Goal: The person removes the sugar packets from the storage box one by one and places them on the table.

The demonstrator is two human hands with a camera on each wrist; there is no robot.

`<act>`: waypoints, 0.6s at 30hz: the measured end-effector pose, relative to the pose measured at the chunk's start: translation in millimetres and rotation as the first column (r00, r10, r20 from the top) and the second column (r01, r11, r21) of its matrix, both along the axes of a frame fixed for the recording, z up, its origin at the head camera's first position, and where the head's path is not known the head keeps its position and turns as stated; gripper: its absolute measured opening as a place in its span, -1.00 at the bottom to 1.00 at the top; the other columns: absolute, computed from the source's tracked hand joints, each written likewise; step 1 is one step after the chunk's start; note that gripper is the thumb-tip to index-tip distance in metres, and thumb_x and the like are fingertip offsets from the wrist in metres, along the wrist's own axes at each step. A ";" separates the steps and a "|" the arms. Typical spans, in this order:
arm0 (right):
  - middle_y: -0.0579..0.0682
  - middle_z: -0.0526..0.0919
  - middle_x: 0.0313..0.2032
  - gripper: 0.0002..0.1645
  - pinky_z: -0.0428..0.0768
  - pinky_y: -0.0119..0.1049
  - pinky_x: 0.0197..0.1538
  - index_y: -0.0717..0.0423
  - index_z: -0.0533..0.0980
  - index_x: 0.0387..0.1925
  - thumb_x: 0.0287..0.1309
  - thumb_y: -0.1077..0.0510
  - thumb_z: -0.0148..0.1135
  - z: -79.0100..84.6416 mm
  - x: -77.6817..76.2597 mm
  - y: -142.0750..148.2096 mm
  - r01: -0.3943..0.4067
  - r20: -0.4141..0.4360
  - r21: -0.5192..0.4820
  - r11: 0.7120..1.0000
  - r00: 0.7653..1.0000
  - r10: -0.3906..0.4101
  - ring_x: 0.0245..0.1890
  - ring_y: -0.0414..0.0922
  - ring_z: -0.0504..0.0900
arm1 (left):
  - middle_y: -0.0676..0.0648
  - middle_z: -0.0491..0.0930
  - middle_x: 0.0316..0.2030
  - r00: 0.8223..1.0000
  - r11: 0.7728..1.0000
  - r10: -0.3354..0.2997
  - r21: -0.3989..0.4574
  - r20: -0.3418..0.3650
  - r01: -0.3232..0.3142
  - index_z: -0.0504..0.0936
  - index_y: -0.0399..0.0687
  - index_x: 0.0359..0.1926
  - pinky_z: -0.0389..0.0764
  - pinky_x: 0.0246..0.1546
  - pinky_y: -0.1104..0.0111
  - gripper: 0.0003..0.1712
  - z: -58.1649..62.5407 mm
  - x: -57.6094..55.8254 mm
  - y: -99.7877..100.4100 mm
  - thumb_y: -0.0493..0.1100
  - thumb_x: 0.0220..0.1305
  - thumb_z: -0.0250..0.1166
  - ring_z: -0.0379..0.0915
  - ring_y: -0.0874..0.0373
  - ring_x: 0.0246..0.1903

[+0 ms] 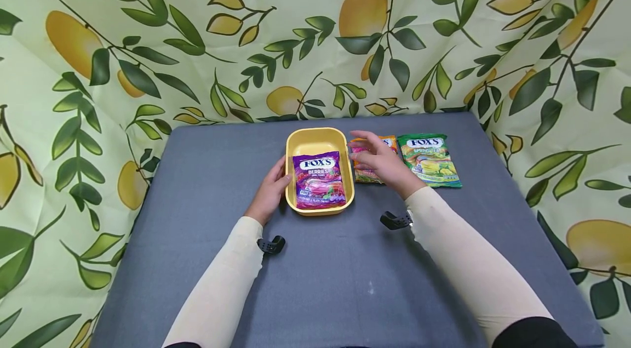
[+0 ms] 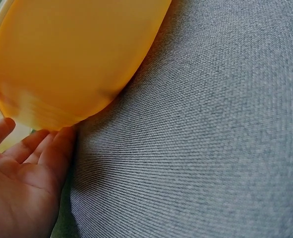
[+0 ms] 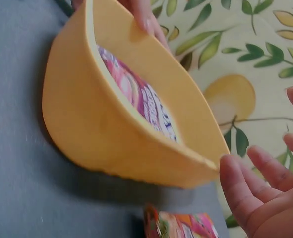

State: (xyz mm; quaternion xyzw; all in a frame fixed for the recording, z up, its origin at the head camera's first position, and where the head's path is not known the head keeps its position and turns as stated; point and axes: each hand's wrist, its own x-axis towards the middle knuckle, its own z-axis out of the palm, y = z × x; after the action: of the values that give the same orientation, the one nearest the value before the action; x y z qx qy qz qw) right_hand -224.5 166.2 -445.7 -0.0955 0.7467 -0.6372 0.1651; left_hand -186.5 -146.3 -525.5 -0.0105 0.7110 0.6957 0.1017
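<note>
A yellow oblong tub stands on the table, with a purple bag of Fox's Berries candy lying inside it. At the tub's left side my left hand grips the wall, thumb over the rim and fingers along the outside. My right hand is raised by the right rim, fingers spread and holding nothing. Its fingertips come right at the tub's edge in the right wrist view. Under this hand lies an orange candy bag, partly hidden by it.
A green Fox's candy bag lies to the right of the orange one. The table has a grey-blue cloth top. Behind and at both sides hangs a cream curtain printed with leaves and yellow fruit.
</note>
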 end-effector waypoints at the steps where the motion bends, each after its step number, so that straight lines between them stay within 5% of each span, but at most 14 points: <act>1: 0.23 0.41 0.49 -0.20 0.51 0.26 0.37 0.05 0.20 0.68 0.58 0.10 0.28 -0.5 0.1 -3.8 -0.005 0.006 -0.006 1.000 1.000 0.005 0.40 0.21 0.50 | 0.01 0.20 0.66 1.000 1.000 0.001 -0.003 0.001 -0.001 0.13 0.16 0.76 0.38 0.47 0.08 -0.28 0.1 0.1 0.0 -0.11 0.74 0.08 0.25 0.04 0.54; 12: 0.25 0.20 0.61 -0.13 0.40 0.17 0.48 0.04 0.09 0.73 0.59 0.14 0.23 -2.6 0.2 -37.4 -0.071 0.063 -0.043 0.997 0.995 0.074 0.52 0.23 0.35 | 0.03 0.18 0.67 1.000 1.000 0.012 -0.011 0.010 -0.012 0.15 0.19 0.76 0.37 0.47 0.08 -0.29 -1.5 -1.0 -1.3 -0.10 0.73 0.09 0.21 0.04 0.56; 18: 0.21 0.09 0.67 -0.08 0.24 0.31 0.53 -0.04 0.06 0.75 0.56 0.06 0.27 -3.1 3.9 -59.9 -0.062 0.091 0.087 0.994 0.994 0.054 0.60 0.27 0.15 | 0.02 0.18 0.67 1.000 1.000 0.008 -0.006 0.011 -0.008 0.15 0.18 0.76 0.35 0.49 0.07 -0.29 -1.9 -1.1 -1.0 -0.09 0.74 0.10 0.19 0.03 0.57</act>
State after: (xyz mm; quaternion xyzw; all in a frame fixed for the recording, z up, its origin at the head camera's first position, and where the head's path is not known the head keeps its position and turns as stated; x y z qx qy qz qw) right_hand -220.6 106.3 -448.7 -0.0815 0.7636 -0.6015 0.2204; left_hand -187.6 -147.3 -527.4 -0.0177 0.7124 0.6940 0.1027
